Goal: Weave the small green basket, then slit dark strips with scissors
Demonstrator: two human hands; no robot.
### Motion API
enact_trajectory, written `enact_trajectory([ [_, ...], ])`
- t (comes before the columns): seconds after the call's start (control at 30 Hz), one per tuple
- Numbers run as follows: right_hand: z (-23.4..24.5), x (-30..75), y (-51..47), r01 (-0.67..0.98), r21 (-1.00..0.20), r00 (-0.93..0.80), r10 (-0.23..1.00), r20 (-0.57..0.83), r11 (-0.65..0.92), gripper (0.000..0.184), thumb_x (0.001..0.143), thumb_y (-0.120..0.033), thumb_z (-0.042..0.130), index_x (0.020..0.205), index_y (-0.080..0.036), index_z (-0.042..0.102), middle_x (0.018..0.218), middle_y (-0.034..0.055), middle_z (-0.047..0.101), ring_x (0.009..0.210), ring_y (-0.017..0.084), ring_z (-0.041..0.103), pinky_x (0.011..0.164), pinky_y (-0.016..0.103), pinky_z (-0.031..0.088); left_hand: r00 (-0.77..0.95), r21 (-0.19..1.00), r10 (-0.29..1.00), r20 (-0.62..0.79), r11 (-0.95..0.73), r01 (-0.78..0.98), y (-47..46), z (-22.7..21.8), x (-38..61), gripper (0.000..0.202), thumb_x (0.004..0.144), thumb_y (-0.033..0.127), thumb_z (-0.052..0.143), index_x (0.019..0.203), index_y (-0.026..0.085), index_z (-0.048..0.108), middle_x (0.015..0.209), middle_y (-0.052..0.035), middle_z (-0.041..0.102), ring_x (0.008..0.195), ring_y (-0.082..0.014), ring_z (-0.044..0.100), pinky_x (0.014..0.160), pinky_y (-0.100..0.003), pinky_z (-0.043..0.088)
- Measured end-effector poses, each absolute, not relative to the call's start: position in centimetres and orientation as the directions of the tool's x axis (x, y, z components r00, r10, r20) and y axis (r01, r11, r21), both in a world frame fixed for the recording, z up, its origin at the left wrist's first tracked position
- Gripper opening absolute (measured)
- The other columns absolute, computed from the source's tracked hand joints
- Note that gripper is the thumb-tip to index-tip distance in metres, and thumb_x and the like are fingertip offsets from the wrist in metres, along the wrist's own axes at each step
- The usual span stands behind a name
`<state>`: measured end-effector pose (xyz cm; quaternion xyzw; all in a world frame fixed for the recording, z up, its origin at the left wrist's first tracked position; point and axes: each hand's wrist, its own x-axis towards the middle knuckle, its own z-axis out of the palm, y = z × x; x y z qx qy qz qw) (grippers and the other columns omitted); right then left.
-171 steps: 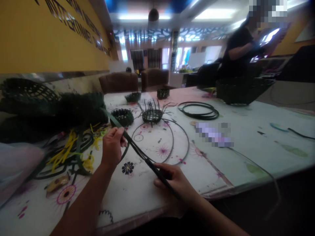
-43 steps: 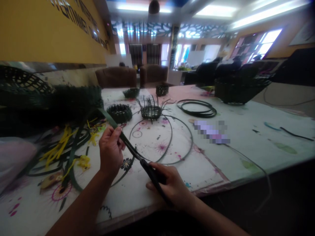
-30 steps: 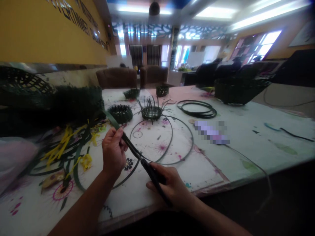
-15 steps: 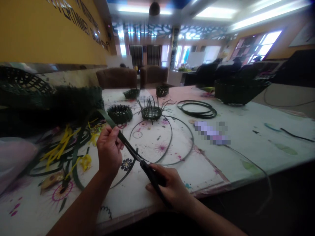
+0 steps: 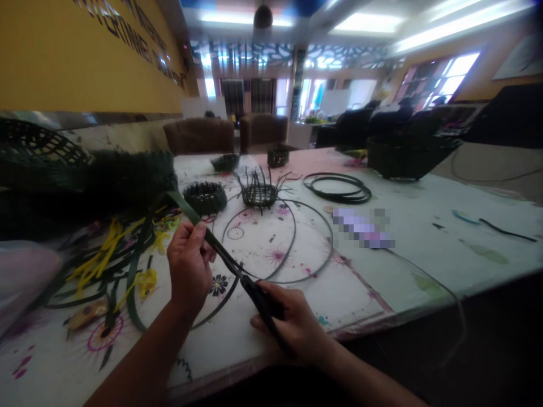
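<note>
My left hand (image 5: 189, 265) pinches a long dark green flat strip (image 5: 186, 208) between thumb and fingers; the strip loops back to the left behind my wrist. Black-handled scissors (image 5: 254, 291) are in my right hand (image 5: 297, 322), their blades lying along the strip just past my left fingers. A thin piece of strip (image 5: 224, 302) curves down from near the blades toward my left forearm. Whether the blades are fully closed is hard to see. Beyond my hands, thin strip rings (image 5: 293, 237) lie on the patterned tablecloth.
A part-woven basket with upright ends (image 5: 259, 195) stands beyond the rings, beside a small round basket (image 5: 205, 198). Coiled strips (image 5: 339, 187) and a large basket (image 5: 409, 157) lie further right. Yellow strips (image 5: 104, 249) and dark baskets (image 5: 131, 175) crowd the left.
The thin curved piece by the blades has shifted slightly right and its end stands a little lower. Both hands keep nearly the same hold; the view has moved slightly.
</note>
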<state>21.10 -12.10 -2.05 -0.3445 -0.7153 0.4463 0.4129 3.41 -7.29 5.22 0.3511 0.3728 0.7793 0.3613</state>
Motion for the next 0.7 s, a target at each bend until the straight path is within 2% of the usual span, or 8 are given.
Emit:
enact_trajectory([
  [0.23,-1.1,21.0,-12.3,0.105,-0.935,-0.452,0.853,0.259,0.339,0.020,0.077,-0.023,0.070,0.094,-0.012,0.066,0.067,-0.0051,0.043,0.061,0.010,0.036,0.055,0.022,0.032,-0.484,0.840,0.836,0.259,-0.442,-0.315,-7.1,4.8,3.3,0.026,0.077,0.019,0.065,0.065,0.018,0.042,0.044,0.0082,0.033,0.037,-0.0055,0.028,0.036,-0.016,0.026],
  [0.43,-1.2,21.0,-12.1,0.096,-0.938,-0.473,0.845,0.251,0.332,0.020,0.078,-0.021,0.069,0.096,-0.014,0.067,0.067,-0.0053,0.042,0.062,0.009,0.037,0.056,0.021,0.031,-0.458,0.885,0.866,0.201,-0.360,-0.294,-6.2,4.6,2.0,0.032,0.077,0.020,0.065,0.061,0.019,0.037,0.041,0.0087,0.032,0.034,-0.0054,0.024,0.033,-0.017,0.022],
  [0.53,-1.6,21.1,-12.1,0.112,-0.936,-0.463,0.851,0.249,0.334,0.024,0.077,-0.023,0.072,0.099,-0.015,0.067,0.067,-0.0056,0.043,0.060,0.009,0.037,0.055,0.021,0.031,-0.414,0.891,0.890,0.193,-0.336,-0.306,-5.9,4.6,1.5,0.033,0.077,0.022,0.066,0.061,0.019,0.036,0.041,0.0089,0.032,0.033,-0.0050,0.022,0.032,-0.017,0.019],
  [0.7,-2.3,21.1,-12.3,0.127,-0.934,-0.408,0.876,0.257,0.333,0.034,0.073,-0.024,0.075,0.105,-0.016,0.068,0.065,-0.0061,0.045,0.058,0.009,0.038,0.054,0.021,0.031,-0.440,0.879,0.869,0.227,-0.377,-0.292,-6.2,4.5,2.2,0.034,0.076,0.021,0.066,0.062,0.019,0.036,0.042,0.0090,0.030,0.035,-0.0050,0.023,0.033,-0.016,0.020],
])
